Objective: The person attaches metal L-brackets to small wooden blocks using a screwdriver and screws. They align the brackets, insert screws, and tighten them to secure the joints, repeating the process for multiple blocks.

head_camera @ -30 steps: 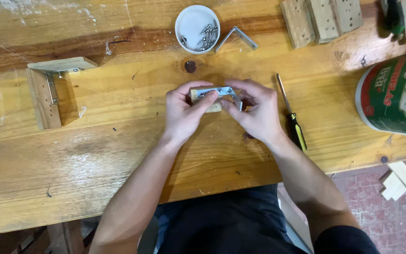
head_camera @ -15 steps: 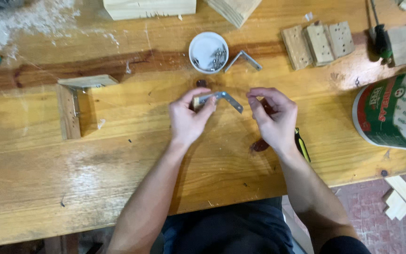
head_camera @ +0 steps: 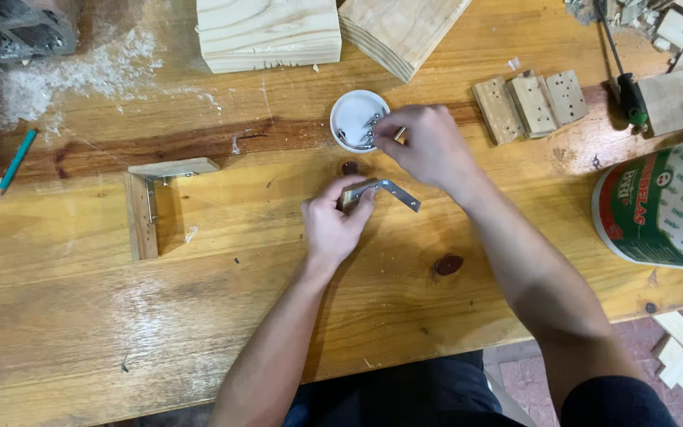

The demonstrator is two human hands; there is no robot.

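Note:
My left hand [head_camera: 333,224] pins a small wooden block with a metal corner bracket [head_camera: 395,193] against the wooden workbench [head_camera: 199,261]; one leg of the bracket sticks out to the right. My right hand [head_camera: 430,146] reaches over a small white cup of screws [head_camera: 353,119], fingertips pinched at its rim. What the fingers pinch is too small to make out.
An L-shaped wooden piece with a bracket [head_camera: 148,202] lies at left, a teal pencil [head_camera: 16,160] beyond it. Wood blocks [head_camera: 270,33] sit at the back, drilled wooden pieces [head_camera: 531,103] and a screwdriver [head_camera: 624,79] at right, a large bucket [head_camera: 669,209] at the right edge.
My right hand left the bracket and moved up to the cup of screws. My left hand stays on the block and bracket. The view shifted down, showing more of the bench's back.

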